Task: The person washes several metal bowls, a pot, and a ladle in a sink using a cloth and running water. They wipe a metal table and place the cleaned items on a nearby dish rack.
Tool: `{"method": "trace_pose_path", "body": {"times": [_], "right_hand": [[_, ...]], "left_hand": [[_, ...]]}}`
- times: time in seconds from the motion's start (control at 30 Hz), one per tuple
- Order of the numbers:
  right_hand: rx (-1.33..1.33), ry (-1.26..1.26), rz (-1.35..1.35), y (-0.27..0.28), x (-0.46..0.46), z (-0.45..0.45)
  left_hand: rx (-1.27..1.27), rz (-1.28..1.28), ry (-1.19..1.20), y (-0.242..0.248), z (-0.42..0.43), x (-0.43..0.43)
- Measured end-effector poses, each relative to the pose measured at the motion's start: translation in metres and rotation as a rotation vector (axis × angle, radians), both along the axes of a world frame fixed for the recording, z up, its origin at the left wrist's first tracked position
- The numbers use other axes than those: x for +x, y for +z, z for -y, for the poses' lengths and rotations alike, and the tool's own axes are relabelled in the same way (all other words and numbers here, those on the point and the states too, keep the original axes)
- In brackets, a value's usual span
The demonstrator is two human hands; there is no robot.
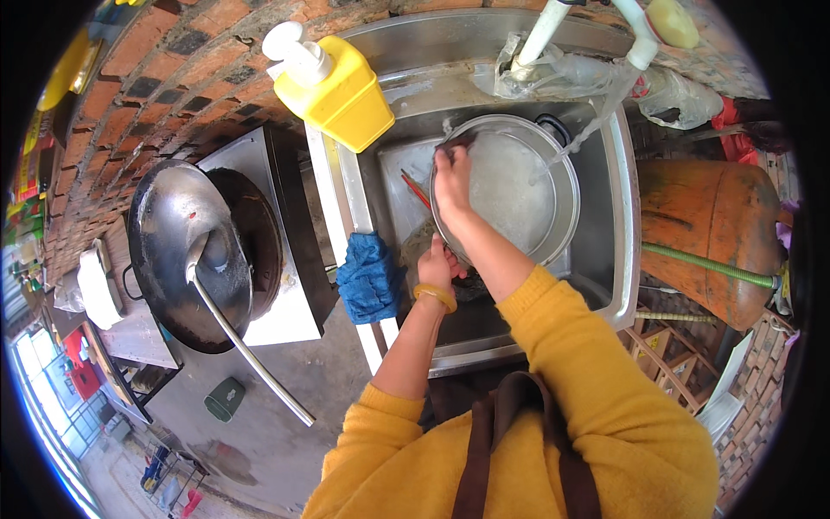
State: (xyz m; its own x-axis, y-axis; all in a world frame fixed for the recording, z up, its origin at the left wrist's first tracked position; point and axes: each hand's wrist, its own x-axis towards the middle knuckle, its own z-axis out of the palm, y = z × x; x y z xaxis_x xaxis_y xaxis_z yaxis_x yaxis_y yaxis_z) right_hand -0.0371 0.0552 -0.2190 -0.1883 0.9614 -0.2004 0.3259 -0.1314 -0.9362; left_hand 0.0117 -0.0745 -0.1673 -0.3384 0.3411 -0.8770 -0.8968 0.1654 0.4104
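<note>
A round metal pot (512, 188) sits tilted in the stainless steel sink (622, 214), with cloudy water inside. Its black loop handle (553, 128) shows at the upper right. My left hand (439, 265) is curled at the pot's lower left edge; the part it grips is hidden. Over the pot's left rim lies my right hand (452, 178), with a dark, blurred pad (460, 141) at its fingertips. Water (587, 130) runs from the white pipe spout (642, 55) into the pot. Red chopsticks (415, 188) lie in the sink, left of the pot.
A yellow pump bottle (337, 94) and a blue cloth (368, 279) rest on the sink's left rim. Further left, a wok (188, 259) with a long-handled ladle (249, 360) leans over a stove. An orange gas cylinder (707, 233) stands at the right.
</note>
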Motion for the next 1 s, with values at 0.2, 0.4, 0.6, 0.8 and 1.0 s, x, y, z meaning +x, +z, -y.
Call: {"method": "trace_pose_path", "body": {"times": [0.2, 0.4, 0.6, 0.8, 1.0], "right_hand": [[-0.389, 1.260, 0.090, 0.015, 0.174, 0.028], [0.799, 1.340, 0.861, 0.000, 0.207, -0.078], [0.360, 0.638, 0.491, 0.012, 0.168, -0.053], [-0.240, 0.518, 0.814, 0.028, 0.237, -0.013], [-0.555, 0.785, 0.396, -0.027, 0.257, 0.018]], "left_hand": [[0.105, -0.056, 0.030, 0.073, 0.013, -0.026], [0.040, -0.021, -0.125, 0.117, 0.000, -0.016], [-0.006, -0.095, -0.142, 0.144, -0.017, -0.013], [0.108, -0.156, -0.078, 0.161, -0.045, 0.037], [0.191, -0.179, -0.115, 0.195, -0.077, 0.081]]}}
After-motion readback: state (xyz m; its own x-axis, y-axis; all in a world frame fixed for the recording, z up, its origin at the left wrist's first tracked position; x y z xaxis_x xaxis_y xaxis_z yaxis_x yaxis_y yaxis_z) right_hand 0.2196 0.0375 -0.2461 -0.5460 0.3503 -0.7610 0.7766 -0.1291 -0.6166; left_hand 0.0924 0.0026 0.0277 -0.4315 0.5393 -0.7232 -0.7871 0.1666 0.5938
